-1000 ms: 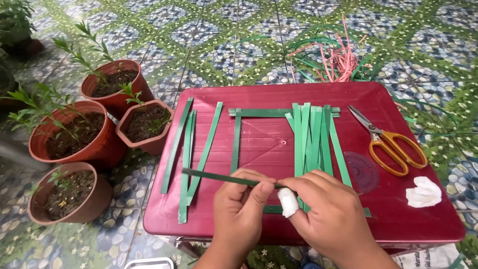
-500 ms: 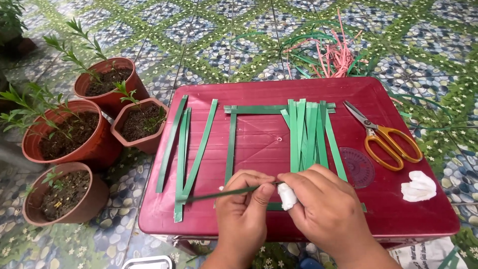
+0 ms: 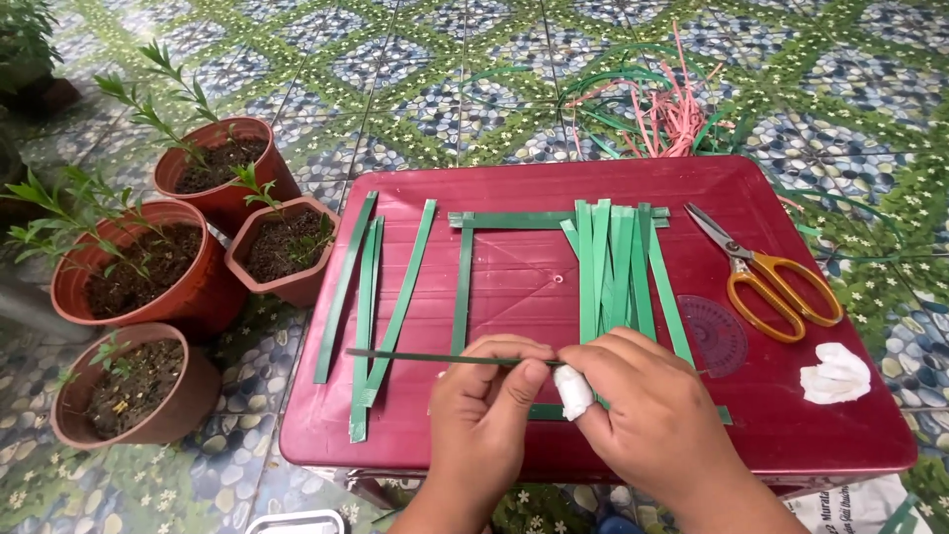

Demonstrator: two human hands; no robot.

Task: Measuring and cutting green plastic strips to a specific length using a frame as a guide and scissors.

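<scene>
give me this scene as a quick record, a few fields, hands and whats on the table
surface: dark red plastic table on a patterned tile floor
left hand: left hand pinches a thin green strip that sticks out to the left
right hand: right hand meets the left at the strip; one finger wrapped in white
weave: flat green strips laid side by side across a strip frame
loose strips: spare green strips at table left
tools: yellow-handled scissors, clear protractor, white wad at right
nearby: potted plants on the floor at left

white container (image 3: 294, 521) cut by near edge | both forearms cut off near | right hand (image 3: 652, 425) hides strip ends; protractor (image 3: 714, 334) faint
</scene>
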